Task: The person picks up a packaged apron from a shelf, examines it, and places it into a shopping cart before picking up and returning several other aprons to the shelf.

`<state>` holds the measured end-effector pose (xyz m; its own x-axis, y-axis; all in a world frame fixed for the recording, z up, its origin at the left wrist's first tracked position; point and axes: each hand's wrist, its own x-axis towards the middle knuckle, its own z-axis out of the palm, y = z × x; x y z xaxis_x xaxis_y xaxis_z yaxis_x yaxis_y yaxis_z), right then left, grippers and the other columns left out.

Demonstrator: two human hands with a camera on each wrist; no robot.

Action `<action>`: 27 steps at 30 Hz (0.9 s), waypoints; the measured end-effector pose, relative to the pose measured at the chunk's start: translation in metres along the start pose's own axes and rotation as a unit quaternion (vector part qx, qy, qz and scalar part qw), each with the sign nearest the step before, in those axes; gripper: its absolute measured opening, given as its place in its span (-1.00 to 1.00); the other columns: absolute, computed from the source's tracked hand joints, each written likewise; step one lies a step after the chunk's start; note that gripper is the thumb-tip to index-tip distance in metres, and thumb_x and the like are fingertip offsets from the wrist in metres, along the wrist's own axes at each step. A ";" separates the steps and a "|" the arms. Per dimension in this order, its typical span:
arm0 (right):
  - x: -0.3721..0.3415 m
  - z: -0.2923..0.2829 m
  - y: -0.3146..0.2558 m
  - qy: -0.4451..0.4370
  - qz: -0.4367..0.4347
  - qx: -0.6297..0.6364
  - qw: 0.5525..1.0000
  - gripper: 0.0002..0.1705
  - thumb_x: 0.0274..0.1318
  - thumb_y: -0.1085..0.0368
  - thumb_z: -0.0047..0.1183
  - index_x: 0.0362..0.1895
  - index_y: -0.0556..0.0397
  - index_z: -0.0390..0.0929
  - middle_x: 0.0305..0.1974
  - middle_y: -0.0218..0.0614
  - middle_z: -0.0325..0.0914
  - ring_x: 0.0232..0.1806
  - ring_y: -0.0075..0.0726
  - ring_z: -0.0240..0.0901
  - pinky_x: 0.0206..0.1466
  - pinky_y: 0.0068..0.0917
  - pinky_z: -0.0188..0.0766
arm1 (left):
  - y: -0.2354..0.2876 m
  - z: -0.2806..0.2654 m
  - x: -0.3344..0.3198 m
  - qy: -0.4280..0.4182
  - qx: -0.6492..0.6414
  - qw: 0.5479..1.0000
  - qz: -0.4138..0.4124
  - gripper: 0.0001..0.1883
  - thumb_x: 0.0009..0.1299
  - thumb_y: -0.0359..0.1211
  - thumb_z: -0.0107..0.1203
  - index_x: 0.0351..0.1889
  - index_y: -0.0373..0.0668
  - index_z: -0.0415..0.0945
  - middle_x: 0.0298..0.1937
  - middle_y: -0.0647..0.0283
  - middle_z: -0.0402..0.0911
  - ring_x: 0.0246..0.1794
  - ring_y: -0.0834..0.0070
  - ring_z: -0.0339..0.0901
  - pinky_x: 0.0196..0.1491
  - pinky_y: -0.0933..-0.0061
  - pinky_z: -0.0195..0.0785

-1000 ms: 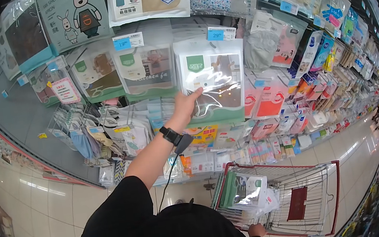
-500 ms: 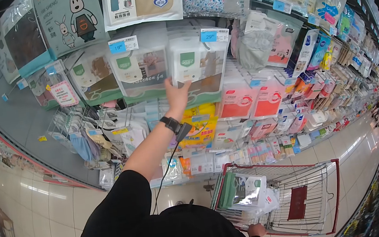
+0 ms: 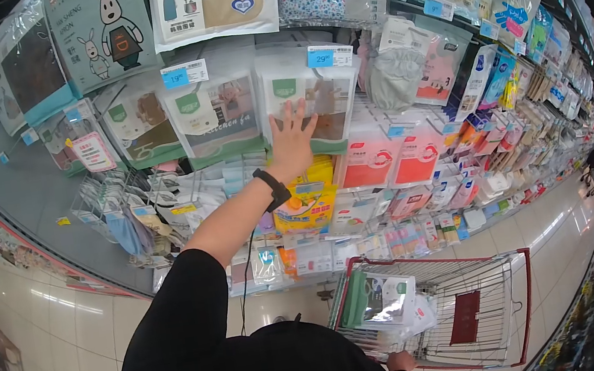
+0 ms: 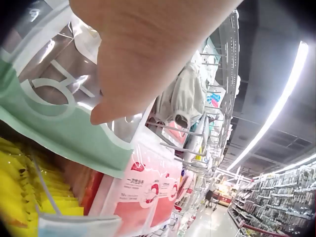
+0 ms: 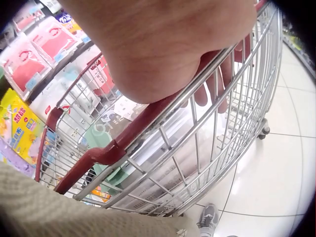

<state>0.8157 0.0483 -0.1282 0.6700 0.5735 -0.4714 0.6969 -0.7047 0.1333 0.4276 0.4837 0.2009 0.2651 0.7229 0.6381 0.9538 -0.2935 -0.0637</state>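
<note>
My left hand [image 3: 293, 145] lies with spread fingers against a clear apron package [image 3: 277, 86] hanging under a blue price tag in the head view. In the left wrist view its thumb rests over the pouch's front, near the green bottom band [image 4: 59, 123]. My right hand [image 3: 401, 362] grips the red rim of a shopping cart [image 3: 531, 297]. The right wrist view shows those fingers [image 5: 201, 96] curled over the rim, down inside the wire side. A similar green-and-clear package [image 3: 385, 298] lies in the cart, on other white packets.
Another apron package [image 3: 219, 117] hangs to the left, and pink packets [image 3: 414, 157] hang lower right. Yellow packets [image 3: 305, 207] sit just beneath my left hand. Larger pouches [image 3: 214, 3] hang above. Tiled floor [image 3: 66, 324] runs along the shelf, with another shelf across the aisle.
The front apron package has gone back from nearer me to the hanging row. My left hand's grip has loosened into spread fingers on it. My right hand stays on the cart.
</note>
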 end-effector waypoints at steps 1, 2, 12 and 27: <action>0.001 0.001 0.001 0.000 0.001 0.000 1.000 -0.62 0.02 0.08 -0.10 -0.23 0.02 0.64 -0.12 -0.07 0.60 0.02 0.02 0.48 0.18 0.03 0.10 | -0.003 0.003 0.004 -0.008 0.020 1.000 -0.002 -0.21 0.01 -0.32 0.23 0.32 0.03 0.28 0.50 0.05 -0.16 0.47 -0.06 -0.20 0.32 -0.36 -0.24; 0.001 0.002 0.002 0.024 -0.004 0.010 1.000 -0.62 -0.03 0.08 -0.05 -0.27 0.07 0.65 -0.15 -0.03 0.61 -0.02 0.07 0.50 0.16 0.06 0.15 | -0.006 0.008 0.009 -0.009 0.019 1.000 -0.002 -0.21 0.01 -0.32 0.23 0.32 0.03 0.28 0.50 0.05 -0.16 0.47 -0.06 -0.20 0.32 -0.36 -0.24; -0.009 -0.010 -0.003 0.021 0.000 -0.009 1.000 -0.61 0.05 0.06 -0.08 -0.27 0.04 0.65 -0.16 -0.08 0.62 -0.02 0.04 0.51 0.23 0.10 0.08 | -0.007 0.017 0.034 -0.026 -0.010 0.998 -0.060 -0.35 0.08 -0.32 0.15 0.23 0.02 0.37 0.42 0.06 0.04 0.34 -0.02 0.08 0.27 -0.26 -0.08; 0.016 -0.012 -0.003 -0.105 -0.004 0.049 0.993 -0.59 -0.10 0.10 0.05 -0.21 0.11 0.62 -0.08 -0.03 0.58 0.03 0.07 0.49 0.26 0.15 0.05 | 0.079 0.019 -0.142 -0.344 -0.461 0.817 0.040 -0.60 0.24 -0.16 0.16 -0.02 -0.13 0.48 -0.37 0.13 0.56 -0.39 0.19 0.53 -0.26 0.24 0.41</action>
<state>0.8275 0.0647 -0.1260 0.5893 0.4869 -0.6447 0.6674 -0.7431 0.0488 0.4678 0.3700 0.0905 0.6408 0.7655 0.0588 0.5008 -0.4748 0.7237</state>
